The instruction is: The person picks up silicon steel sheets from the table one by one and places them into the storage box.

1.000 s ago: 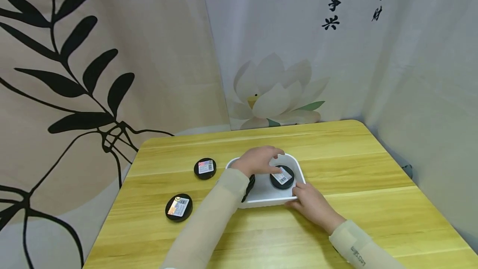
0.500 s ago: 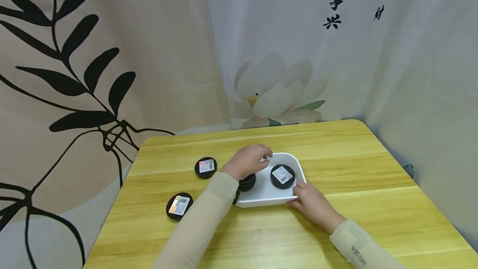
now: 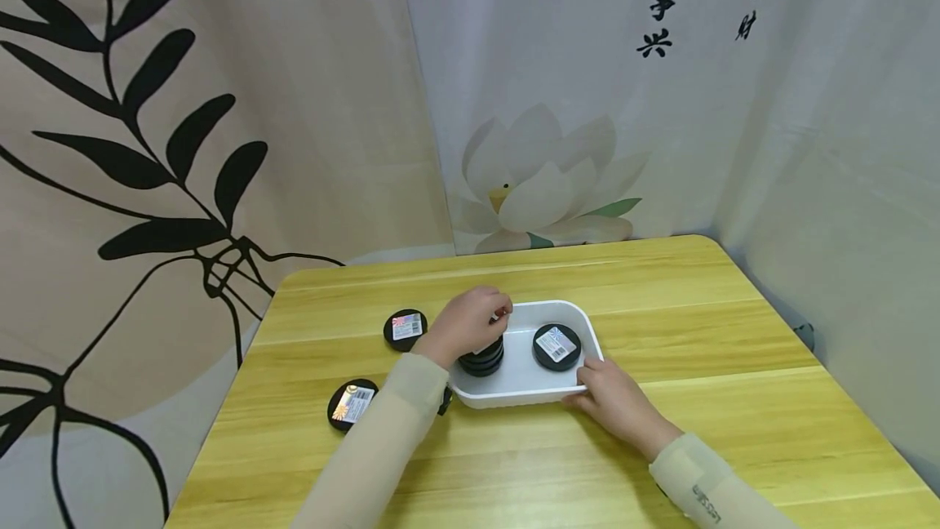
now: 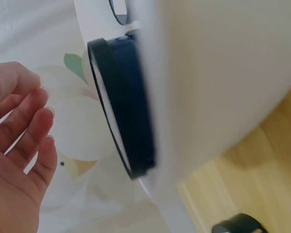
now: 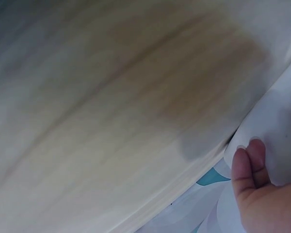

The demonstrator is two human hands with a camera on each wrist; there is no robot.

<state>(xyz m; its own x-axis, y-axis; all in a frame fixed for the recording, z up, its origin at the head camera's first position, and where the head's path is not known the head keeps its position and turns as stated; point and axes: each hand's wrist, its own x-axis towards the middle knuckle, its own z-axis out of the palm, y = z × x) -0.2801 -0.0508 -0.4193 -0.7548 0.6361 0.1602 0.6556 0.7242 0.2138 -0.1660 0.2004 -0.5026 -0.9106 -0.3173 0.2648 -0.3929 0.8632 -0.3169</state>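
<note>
Toward the middle of the tabletop [image 3: 698,333], with its longer sides running roughly parallel to the near edge, sits a white tray [image 3: 521,398], and the person's left hand [image 3: 464,325] hangs over its far left corner. That hand's fingers are loosely bent with no grasp; in the left wrist view they hold nothing and stand apart from the stack of black discs [image 3: 482,359] in the tray's left end. The stack lies below and to the near side of those fingertips. A single disc [image 3: 556,348] lies flat toward the tray's right end, apart from the stack. The relation that counts most is to the left of the tray: a far loose disc [image 3: 405,330] rests just left of the left wrist, and a near loose disc [image 3: 352,405] lies beside the left sleeve [image 3: 374,447], closer to the tabletop's left edge. Both lie back past the wrist, away from where the fingertips point (being round, neither has a long axis to line up with). The left hand is much the nearer to them; the right hand [image 3: 617,404] pinches the tray's near right corner, fingers closed over the rim.
</note>
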